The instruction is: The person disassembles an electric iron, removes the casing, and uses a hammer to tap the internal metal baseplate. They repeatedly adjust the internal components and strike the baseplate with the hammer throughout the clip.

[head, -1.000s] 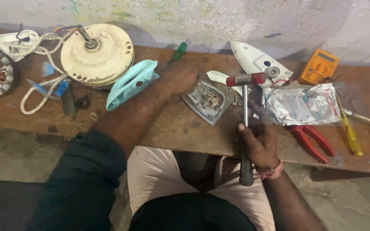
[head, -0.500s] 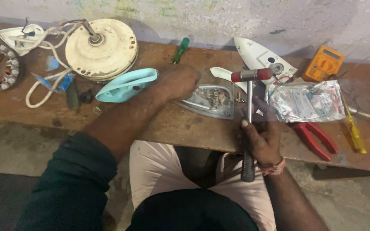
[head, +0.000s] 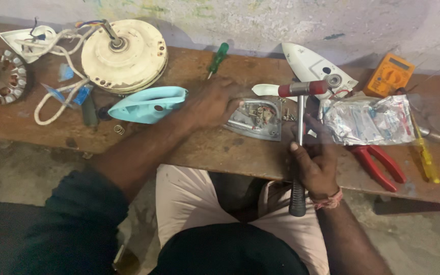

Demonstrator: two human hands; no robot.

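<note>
At centre frame, on the wooden bench (head: 189, 147), your left hand (head: 215, 102) lies palm-down with fingers spread, pressing the near edge of the iron soleplate (head: 258, 119); not closed around it, only bearing on it. Soleplate lies flat, wiring and contacts facing up, slightly right of centre.

Your right hand (head: 314, 163) is wrapped tight on the shaft of the hammer (head: 300, 127), held upright, red-and-metal head (head: 302, 89) just above the soleplate's right corner, dark grip end hanging below the bench edge.

Judgement: soleplate is stiff, dense metal, unlikely to flex, but it may skate on the worn wood; the exposed terminals look fragile. Bear on the bare rim, off the wiring. Hammer is top-heavy; a hold lower down, on the dark grip, gives more control.

Around: pale blue iron cover (head: 146, 104) left of your hand; white iron body (head: 317, 69) upper right; red pliers (head: 378, 163) and plastic bag (head: 367, 119) to the right; green screwdriver (head: 217, 58) top centre.
</note>
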